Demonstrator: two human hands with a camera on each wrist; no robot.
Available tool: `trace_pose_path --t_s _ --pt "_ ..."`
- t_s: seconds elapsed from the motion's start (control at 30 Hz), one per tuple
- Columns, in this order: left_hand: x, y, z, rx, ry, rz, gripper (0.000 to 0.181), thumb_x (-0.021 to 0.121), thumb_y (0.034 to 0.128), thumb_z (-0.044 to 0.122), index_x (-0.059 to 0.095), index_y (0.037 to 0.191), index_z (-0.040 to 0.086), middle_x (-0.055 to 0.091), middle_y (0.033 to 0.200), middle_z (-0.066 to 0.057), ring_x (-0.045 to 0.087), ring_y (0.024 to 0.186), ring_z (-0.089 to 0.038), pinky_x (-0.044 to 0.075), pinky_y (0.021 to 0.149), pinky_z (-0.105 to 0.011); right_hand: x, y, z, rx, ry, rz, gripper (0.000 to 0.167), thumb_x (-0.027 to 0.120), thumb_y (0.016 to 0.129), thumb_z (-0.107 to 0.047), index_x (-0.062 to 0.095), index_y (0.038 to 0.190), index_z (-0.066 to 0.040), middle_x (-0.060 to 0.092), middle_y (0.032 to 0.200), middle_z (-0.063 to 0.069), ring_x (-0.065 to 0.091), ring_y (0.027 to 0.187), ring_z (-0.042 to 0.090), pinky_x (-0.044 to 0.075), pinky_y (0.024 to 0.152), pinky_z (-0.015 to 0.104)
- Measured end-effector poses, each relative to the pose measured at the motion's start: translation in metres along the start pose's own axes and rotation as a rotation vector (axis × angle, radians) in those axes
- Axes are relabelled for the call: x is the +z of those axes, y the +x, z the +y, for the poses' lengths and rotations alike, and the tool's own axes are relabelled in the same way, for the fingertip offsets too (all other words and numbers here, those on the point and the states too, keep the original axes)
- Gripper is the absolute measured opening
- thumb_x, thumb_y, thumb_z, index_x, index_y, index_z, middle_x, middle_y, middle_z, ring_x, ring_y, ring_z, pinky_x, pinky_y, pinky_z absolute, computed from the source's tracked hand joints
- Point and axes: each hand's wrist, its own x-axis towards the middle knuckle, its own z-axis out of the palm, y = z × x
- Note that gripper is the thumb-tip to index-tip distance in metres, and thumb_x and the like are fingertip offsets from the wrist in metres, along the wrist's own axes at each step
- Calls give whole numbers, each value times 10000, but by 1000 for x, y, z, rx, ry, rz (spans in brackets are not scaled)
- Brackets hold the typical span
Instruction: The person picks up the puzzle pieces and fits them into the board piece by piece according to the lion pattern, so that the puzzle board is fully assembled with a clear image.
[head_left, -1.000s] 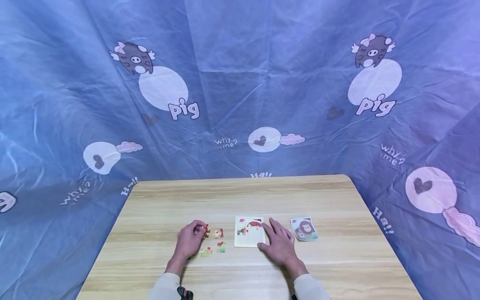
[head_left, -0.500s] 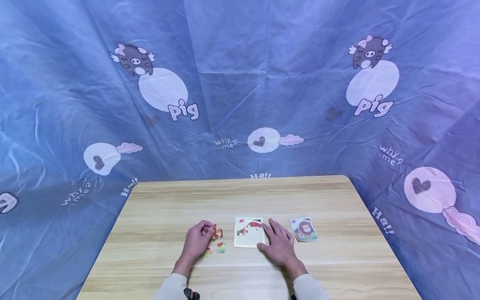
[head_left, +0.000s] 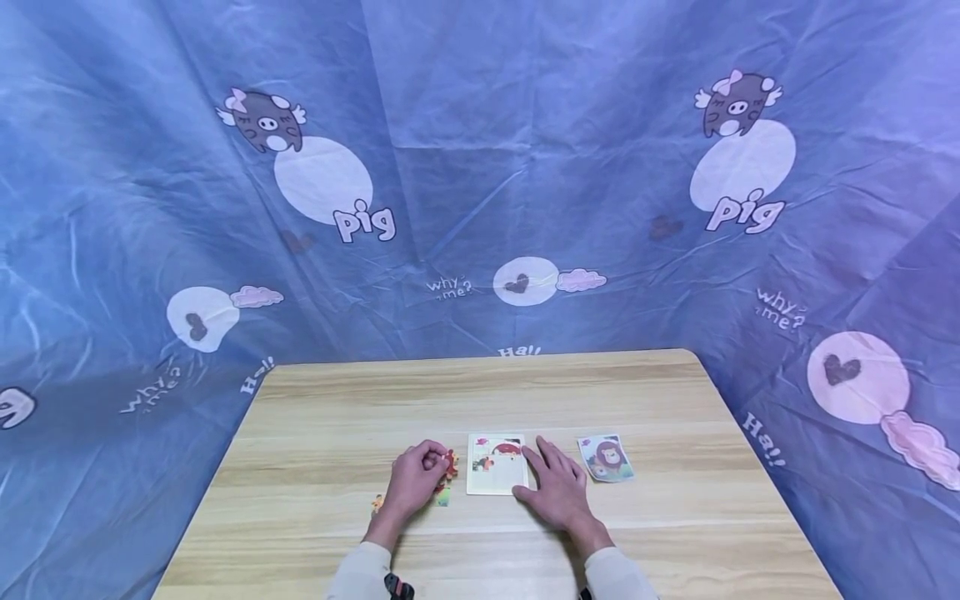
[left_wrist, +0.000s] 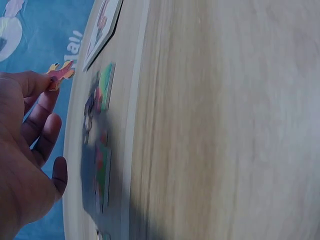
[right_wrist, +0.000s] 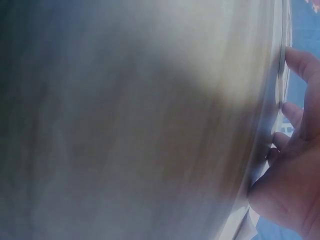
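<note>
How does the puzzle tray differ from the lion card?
The puzzle tray looks larger than the lion card. The puzzle tray holds a few puzzle pieces with much of it bare, while the lion card shows a whole lion picture. Both lie on the wooden table.

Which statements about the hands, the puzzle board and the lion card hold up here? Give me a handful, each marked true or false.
1. The left hand pinches a puzzle piece. True.
2. The right hand touches the puzzle board. True.
3. The puzzle board is completely filled. False: much of its lower part holds no pieces.
4. The lion card lies to the right of the puzzle board. True.
5. The lion card overlaps the puzzle board. False: a gap separates them.
</note>
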Motion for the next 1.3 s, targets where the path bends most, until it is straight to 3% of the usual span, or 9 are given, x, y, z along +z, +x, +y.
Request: trace_pose_path --t_s 0.17,0.37,0.6,0.9,1.17,1.3 --pt "10 0 8 25 24 -12 83 717 830 222 675 886 267 605 740 140 497 732 -59 377 766 -274 -1 0 0 4 6 -2 733 670 792 -538 463 1432 -248 304 1578 75 284 1443 317 212 1095 604" --pt "20 0 16 78 36 -35 75 710 841 224 678 888 274 615 722 179 491 723 -27 345 885 -394 0 -1 1 8 3 -2 729 676 788 -533 467 1429 -256 306 1577 67 287 1442 312 215 1091 607" --pt "29 2 19 86 65 -52 100 709 844 225 689 925 279 599 709 191 472 717 -17 339 912 -434 -1 -1 0 2 8 -3 743 680 779 -530 465 1431 -247 304 1578 71 294 1437 320 214 1091 606" --pt "39 2 23 100 73 -68 90 714 838 230 688 911 276 632 736 188 489 718 0 342 903 -416 0 -1 2 3 10 9 728 682 778 -526 481 1419 -245 314 1573 71 303 1431 320 222 1082 610" --pt "49 3 25 171 123 -41 87 701 835 212 696 900 270 634 726 175 489 710 5 314 787 -316 1 -2 3 -3 8 25 720 687 777 -523 490 1412 -245 336 1561 76 315 1426 319 221 1087 605" --pt "52 4 26 162 131 -37 82 702 836 224 696 900 275 634 723 184 480 707 9 306 788 -310 -1 -2 2 -2 11 20 724 685 777 -528 489 1413 -243 336 1561 75 315 1425 322 217 1088 608"
